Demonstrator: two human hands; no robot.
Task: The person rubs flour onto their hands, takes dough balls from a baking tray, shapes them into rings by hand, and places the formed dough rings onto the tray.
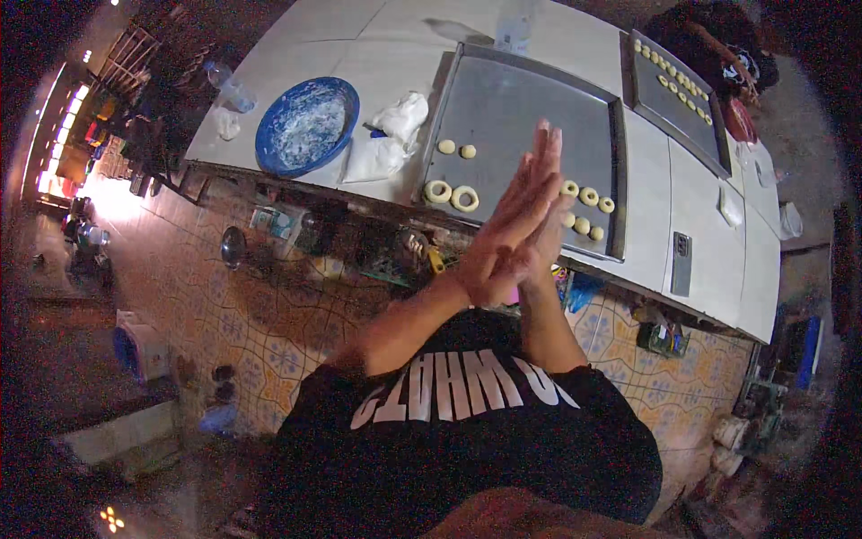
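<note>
A white plastic bag point(388, 139) lay crumpled on the white counter point(709, 225) between a blue bowl point(306, 125) and a grey baking tray point(525, 117); a clear plastic bottle point(228, 88) lay near the counter's left corner; another clear bottle point(514, 31) stood at the tray's far edge; a small dark rectangular device point(681, 263), perhaps a screen, lay near the counter's front edge.

Left hand point(510, 235) and right hand point(541, 235) pressed palm to palm, fingers straight, above near edge of metal tray point(525, 108). Dough rings point(452, 194) and small dough balls point(586, 212) on tray. Blue bowl point(306, 125) left, white bag point(386, 139) between.
</note>
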